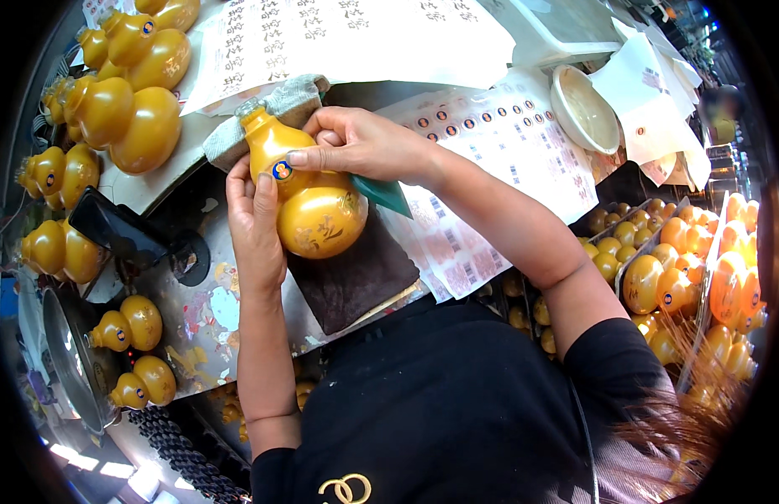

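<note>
A glossy amber-yellow gourd-shaped bottle (320, 225) lies tilted between my hands, its clear neck pointing away to the upper left. My left hand (257, 220) is closed around its left side, thumb along the waist. From the right, my right hand (368, 144) presses its thumb at a round blue sticker (281, 170) on the upper bulb, while its other fingers curl at the far side. Gold printed characters show on the lower bulb. A green flat piece (388, 196) sticks out below my right hand; whether that hand grips it is hidden. Beneath is a dark brown pad (356, 281).
A folded grey cloth (299, 99) lies beyond the bottle. Printed sticker sheets (524, 139) and a white bowl (584, 109) are to the right. A phone on a stand (120, 228) and several similar bottles (146, 130) stand left. Dividers separate more bottles (658, 281) at right.
</note>
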`<state>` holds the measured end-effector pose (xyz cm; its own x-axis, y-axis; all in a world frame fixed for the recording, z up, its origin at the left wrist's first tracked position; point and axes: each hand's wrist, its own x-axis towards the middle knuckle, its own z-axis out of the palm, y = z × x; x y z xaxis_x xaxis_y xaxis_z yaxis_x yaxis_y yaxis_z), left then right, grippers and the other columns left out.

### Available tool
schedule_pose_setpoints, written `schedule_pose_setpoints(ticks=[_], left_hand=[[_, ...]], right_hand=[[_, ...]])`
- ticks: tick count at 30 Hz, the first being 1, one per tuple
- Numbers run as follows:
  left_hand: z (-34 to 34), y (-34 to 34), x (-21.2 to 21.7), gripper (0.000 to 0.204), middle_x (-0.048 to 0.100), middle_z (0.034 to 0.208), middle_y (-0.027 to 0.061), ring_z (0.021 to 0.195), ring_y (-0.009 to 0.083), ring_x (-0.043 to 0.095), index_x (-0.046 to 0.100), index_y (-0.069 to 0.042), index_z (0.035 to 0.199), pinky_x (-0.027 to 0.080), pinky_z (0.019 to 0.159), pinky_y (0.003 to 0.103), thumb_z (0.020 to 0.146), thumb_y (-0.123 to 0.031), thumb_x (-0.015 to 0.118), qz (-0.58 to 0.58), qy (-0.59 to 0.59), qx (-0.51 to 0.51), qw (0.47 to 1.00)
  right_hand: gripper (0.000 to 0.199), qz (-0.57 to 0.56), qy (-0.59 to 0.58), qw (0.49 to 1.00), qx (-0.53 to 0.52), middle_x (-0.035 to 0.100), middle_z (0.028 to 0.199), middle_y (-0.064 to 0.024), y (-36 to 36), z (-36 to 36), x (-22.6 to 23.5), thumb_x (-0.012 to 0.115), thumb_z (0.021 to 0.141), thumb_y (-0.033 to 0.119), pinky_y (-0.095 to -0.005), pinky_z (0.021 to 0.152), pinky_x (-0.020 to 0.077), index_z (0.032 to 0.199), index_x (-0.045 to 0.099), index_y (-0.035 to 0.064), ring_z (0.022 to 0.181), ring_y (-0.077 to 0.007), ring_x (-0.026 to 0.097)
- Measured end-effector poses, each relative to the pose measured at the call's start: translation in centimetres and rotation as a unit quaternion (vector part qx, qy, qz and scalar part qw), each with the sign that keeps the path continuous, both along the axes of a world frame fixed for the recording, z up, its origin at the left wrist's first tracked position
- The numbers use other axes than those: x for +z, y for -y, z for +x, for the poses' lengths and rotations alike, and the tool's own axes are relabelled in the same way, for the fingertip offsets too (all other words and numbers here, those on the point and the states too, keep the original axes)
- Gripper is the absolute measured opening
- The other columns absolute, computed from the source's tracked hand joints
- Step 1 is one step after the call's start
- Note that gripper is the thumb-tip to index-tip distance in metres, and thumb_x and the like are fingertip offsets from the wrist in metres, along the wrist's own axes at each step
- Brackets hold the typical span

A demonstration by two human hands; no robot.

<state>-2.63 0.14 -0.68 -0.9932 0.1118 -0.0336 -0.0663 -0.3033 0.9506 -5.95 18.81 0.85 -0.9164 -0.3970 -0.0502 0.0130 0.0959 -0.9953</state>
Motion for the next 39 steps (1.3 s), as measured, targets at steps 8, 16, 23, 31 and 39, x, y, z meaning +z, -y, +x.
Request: schedule_pose_setpoints(ticks=[8,16,23,31,39], left_hand=[[-0.2,-0.7,1.1,0.045,0.053,0.117,0.0118,0.107,0.015,0.053,0.039,0.0,0.126,0.045,0.092,0.03,0.097,-0.031,0.054,-0.041,0.009,0.025,0.999],[-0.1,-0.5,0.6,0.047,0.054,0.115,0.0125,0.104,0.0148,0.054,0.039,0.0,0.125,0.045,0.091,0.029,0.096,-0.033,0.055,-0.018,0.003,0.016,1.0],[-0.2,-0.1,0.5,0.043,0.053,0.119,0.0111,0.11,0.0158,0.053,0.039,-0.002,0.129,0.044,0.095,0.032,0.101,-0.035,0.043,-0.029,0.002,-0.011,1.0],[-0.4,0.5,0.3,0.048,0.053,0.119,0.0111,0.11,0.016,0.054,0.037,-0.001,0.13,0.045,0.094,0.03,0.098,-0.033,0.052,-0.094,-0.039,-0.033,0.994],[-0.1,0.8,-0.5,0.049,0.053,0.121,0.0107,0.109,0.0163,0.055,0.037,-0.001,0.131,0.046,0.093,0.03,0.096,-0.031,0.055,-0.041,-0.037,-0.036,0.998]], right_hand=[[0.058,0.069,-0.014,0.997,-0.036,0.055,0.074,0.0002,0.7,0.2,1.0,0.068,0.084,0.051,-0.0194,0.058,0.0395,0.102,0.058,-0.0035,0.068,-0.0048,0.049],[0.057,0.076,-0.024,0.996,-0.037,0.054,0.072,0.0002,0.4,0.5,0.8,0.066,0.085,0.053,-0.0204,0.058,0.0398,0.099,0.059,-0.0021,0.067,-0.0056,0.05],[0.055,0.015,0.004,0.999,-0.03,0.055,0.076,-0.0014,0.4,0.2,-0.1,0.063,0.087,0.053,-0.0205,0.06,0.0402,0.1,0.058,-0.0001,0.07,-0.0059,0.05],[0.052,0.081,-0.059,0.995,-0.024,0.05,0.067,0.0028,0.3,0.1,0.6,0.075,0.08,0.046,-0.0191,0.054,0.0363,0.096,0.056,0.0003,0.061,-0.0042,0.046],[0.048,0.054,-0.056,0.997,-0.014,0.051,0.07,0.0032,0.0,0.3,0.0,0.072,0.082,0.044,-0.0191,0.056,0.0384,0.098,0.056,0.0012,0.064,-0.0035,0.047]])
